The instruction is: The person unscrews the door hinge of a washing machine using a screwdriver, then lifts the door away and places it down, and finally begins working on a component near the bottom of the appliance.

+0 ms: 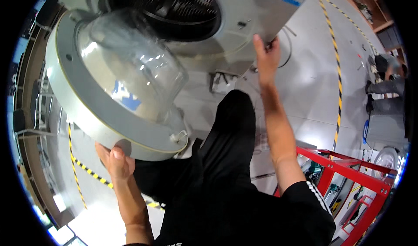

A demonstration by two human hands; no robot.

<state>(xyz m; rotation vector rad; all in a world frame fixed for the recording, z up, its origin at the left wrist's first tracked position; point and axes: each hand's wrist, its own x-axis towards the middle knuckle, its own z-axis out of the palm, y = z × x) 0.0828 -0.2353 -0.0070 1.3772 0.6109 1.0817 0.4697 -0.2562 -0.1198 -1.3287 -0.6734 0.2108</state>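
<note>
In front of me stands a front-loading washing machine (250,8) with a pale front and a dark drum (174,13). Its round door (93,96) hangs wide open toward my left, the clear glass bowl (135,67) facing right and a small white latch (177,136) on its near rim. My left hand (116,161) holds the door's lower outer rim, thumb against the edge and the other fingers partly hidden behind. At the machine's lower right edge, my right hand (267,58) is closed, its thumb against the front and its curled fingers around the side.
A red metal frame cart (348,163) with tools stands close at my right. Yellow-black tape (336,67) marks the floor. A small clear object (223,82) lies below the machine, and a hose (289,50) curves beside it. Another person (387,89) is at the far right; chairs (19,120) line the left.
</note>
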